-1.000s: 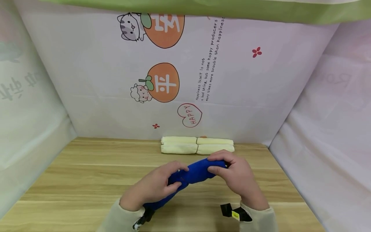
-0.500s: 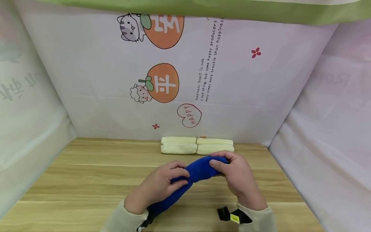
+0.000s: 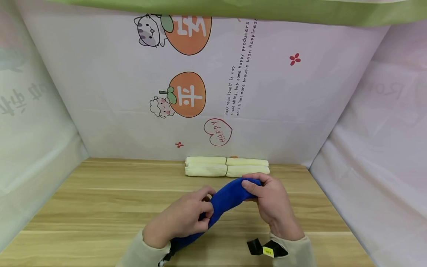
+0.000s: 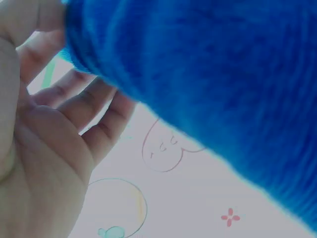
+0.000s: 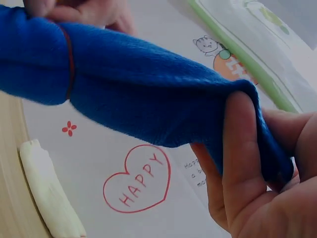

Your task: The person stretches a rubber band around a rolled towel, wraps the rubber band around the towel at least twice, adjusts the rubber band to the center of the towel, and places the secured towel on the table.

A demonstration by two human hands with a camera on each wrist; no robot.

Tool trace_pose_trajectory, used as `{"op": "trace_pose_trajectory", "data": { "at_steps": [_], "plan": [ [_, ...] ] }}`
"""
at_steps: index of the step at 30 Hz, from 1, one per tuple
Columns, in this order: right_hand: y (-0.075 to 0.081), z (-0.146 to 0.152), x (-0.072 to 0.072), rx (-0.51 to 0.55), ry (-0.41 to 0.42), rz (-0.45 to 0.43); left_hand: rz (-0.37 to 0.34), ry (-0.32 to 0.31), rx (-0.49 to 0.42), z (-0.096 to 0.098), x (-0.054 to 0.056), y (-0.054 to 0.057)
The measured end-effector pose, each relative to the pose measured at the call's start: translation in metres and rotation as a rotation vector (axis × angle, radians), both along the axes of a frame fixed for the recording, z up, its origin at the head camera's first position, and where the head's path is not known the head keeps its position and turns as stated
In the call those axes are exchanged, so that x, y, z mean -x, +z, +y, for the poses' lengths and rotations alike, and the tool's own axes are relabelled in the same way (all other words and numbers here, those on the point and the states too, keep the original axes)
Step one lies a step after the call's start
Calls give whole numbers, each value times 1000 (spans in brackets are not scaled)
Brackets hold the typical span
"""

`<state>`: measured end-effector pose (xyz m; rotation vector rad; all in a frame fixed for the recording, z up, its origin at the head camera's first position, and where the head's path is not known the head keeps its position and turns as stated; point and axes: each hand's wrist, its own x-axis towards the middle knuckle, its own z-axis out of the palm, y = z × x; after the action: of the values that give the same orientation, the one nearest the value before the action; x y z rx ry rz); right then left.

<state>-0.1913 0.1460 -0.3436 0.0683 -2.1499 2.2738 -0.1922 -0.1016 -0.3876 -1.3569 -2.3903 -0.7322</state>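
Observation:
A rolled blue towel (image 3: 230, 196) is held up over the table, bent in the middle and slanting from lower left to upper right. In the right wrist view a thin reddish rubber band (image 5: 71, 59) cinches it. My right hand (image 3: 275, 204) grips the towel's far end, thumb on top and fingers beneath; in the right wrist view the end folds between them. Around the towel's middle my left hand (image 3: 183, 215) has its fingers curled, with the thumb below. The left wrist view shows the left fingertips against the blue cloth (image 4: 198, 64), partly hidden behind it.
Two pale yellow towel rolls (image 3: 207, 170), each tied at the middle, lie side by side at the back of the wooden table (image 3: 116, 200). Behind them rises a printed white cloth wall (image 3: 267, 111). White cloth also hangs at both sides.
The right hand has raised the towel's far end slightly. The left fingers have shifted and curled more at the middle, and the towel now bends in a smoother curve.

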Motion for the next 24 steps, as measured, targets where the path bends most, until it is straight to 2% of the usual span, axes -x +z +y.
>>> {"op": "trace_pose_trajectory", "data": {
  "at_steps": [3, 6, 10, 13, 16, 17, 20, 22, 24],
  "plan": [
    [0, -1, 1, -25, -32, 1, -9, 40, -6, -1, -1, 1],
    [1, -1, 1, -62, -49, -17, -26, 111, -32, 0, -2, 2],
    [1, -1, 1, -140, -18, -36, -84, 161, -45, 3, -2, 2],
    [-1, 3, 0, -368, 37, 59, -157, 178, -45, 1, 0, 2],
    [-4, 10, 0, -581, 127, 257, -241, 191, -43, -4, 1, 3],
    [-5, 12, 0, -623, 161, 322, -261, 189, -42, -5, 1, 4],
    [-7, 15, 2, -620, 262, 455, -300, 133, -56, -11, 3, 3],
    [-8, 16, 3, -612, 269, 482, -310, 67, -76, -14, 5, 3],
    [-8, 17, 3, -570, 242, 462, -317, -5, -106, -17, 7, 1]
  ]
}}
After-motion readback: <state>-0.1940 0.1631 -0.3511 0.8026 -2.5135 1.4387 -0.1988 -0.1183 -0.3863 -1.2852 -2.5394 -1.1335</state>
